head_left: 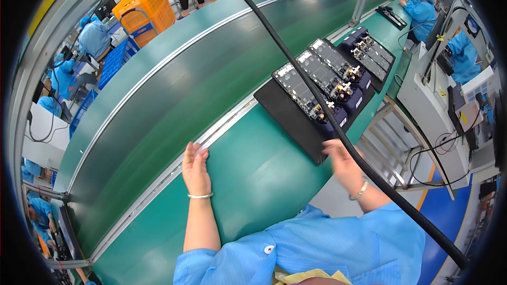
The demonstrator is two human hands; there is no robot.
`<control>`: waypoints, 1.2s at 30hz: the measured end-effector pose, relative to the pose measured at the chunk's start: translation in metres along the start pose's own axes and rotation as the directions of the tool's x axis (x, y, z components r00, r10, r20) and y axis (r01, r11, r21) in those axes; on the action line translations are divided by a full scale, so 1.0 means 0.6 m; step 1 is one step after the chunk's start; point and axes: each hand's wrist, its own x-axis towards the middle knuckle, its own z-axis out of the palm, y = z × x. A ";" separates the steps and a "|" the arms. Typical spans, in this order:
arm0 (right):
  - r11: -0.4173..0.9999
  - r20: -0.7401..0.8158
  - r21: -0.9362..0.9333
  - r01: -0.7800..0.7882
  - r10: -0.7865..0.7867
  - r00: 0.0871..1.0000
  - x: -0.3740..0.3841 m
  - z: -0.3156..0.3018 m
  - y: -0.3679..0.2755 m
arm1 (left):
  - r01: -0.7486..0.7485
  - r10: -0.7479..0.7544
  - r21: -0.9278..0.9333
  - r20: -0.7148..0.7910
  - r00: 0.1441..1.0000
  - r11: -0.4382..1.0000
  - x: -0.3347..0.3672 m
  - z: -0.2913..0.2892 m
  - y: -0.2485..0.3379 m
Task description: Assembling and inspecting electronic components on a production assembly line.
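My left hand is raised over the green bench beside its metal rail, fingers up and slightly curled, with nothing in it. My right hand is by the near corner of a black tray. Its fingers are blurred but look loosely apart, with nothing visible in them; whether they touch the tray I cannot tell. On the tray lie several dark circuit board assemblies, with dark purple housings and small brass-coloured parts at their near ends. Each wrist wears a bracelet.
A thick black cable crosses diagonally in front of the tray and right hand. Beyond the rail runs a green conveyor belt. Another tray of similar assemblies stands farther right. Orange crates, a white machine and people in blue surround the line.
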 end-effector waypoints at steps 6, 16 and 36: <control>0.825 0.522 -0.485 0.291 0.006 0.853 0.026 0.190 -0.018 | 0.095 -0.075 -0.158 0.126 0.989 0.983 -0.014 -0.023 0.027; 0.802 0.349 -0.545 0.243 -0.046 0.936 0.065 0.204 0.065 | 0.175 -0.154 -0.111 0.175 0.972 0.978 -0.043 -0.063 0.047; 0.588 -0.088 -0.796 -0.146 0.125 0.988 0.333 -0.024 0.319 | 0.286 -0.233 -0.150 0.295 0.927 0.946 -0.027 -0.110 0.077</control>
